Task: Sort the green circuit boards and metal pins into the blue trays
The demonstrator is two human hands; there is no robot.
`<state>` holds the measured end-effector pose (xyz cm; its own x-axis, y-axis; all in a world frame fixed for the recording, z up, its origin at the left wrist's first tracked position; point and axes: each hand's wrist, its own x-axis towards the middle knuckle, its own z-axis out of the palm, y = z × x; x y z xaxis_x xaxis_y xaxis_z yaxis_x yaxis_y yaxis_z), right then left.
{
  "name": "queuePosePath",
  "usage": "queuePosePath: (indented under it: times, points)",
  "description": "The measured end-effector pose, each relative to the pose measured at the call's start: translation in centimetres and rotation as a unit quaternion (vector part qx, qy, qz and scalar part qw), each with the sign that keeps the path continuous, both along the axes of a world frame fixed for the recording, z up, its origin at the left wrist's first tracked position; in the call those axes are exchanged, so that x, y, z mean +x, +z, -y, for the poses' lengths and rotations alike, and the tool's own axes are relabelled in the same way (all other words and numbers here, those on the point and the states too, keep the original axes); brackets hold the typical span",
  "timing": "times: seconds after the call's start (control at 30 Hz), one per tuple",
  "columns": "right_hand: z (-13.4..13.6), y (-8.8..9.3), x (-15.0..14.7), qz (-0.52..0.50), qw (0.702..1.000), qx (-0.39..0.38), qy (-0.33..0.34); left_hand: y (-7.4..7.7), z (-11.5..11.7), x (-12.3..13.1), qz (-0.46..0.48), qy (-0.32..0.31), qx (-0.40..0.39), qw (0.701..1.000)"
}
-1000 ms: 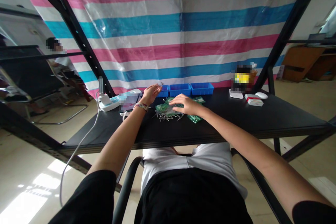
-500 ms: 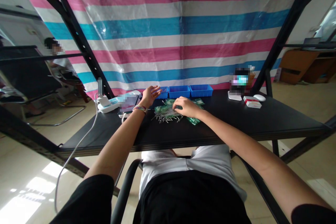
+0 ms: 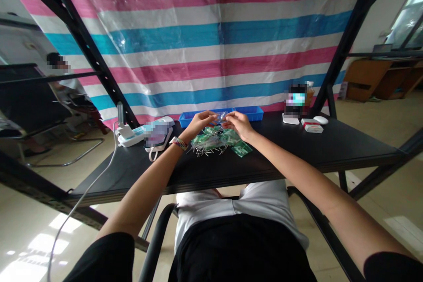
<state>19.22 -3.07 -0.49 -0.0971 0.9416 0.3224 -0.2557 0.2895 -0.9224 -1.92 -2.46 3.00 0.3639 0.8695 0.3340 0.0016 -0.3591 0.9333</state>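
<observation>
My left hand (image 3: pixel 197 122) and my right hand (image 3: pixel 239 123) are raised together above a black table (image 3: pixel 297 150), both pinching a small clear packet (image 3: pixel 222 116) between their fingertips. Below them lies a pile of green packets (image 3: pixel 220 140) with several thin metal pins (image 3: pixel 205 152) scattered at its near edge. A woven bracelet (image 3: pixel 178 142) sits on my left wrist.
Blue trays (image 3: pixel 253 113) line the table's far edge before a striped tarp. A white power strip (image 3: pixel 127 137) with a trailing cable and a white device lie at left. A red-white box (image 3: pixel 311 127) and white mouse (image 3: pixel 320 120) are at right. A person sits at far left.
My right hand has lifted off the green pile with a small packet, and my left hand has swung in from the left to meet it above the pile.
</observation>
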Motion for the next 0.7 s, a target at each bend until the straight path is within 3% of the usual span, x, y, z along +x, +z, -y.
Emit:
queuePosePath:
  times: [0.17,0.3,0.47,0.7]
  points:
    - [1.0,0.6,-0.2,0.020,0.999,-0.012,0.040,-0.7,0.3,0.9,-0.007,-0.005,0.046,0.999]
    - [1.2,0.5,-0.4,0.057,0.998,-0.003,0.027,-0.9,0.1,0.9,-0.018,-0.019,0.053,0.998]
    - [0.7,0.3,-0.1,0.097,0.995,0.036,-0.007,-0.7,0.5,1.0,-0.007,0.006,0.056,0.998]
    - [0.2,-0.1,0.1,0.100,0.985,0.131,-0.051,-0.8,0.3,0.8,-0.036,-0.039,-0.037,0.998]
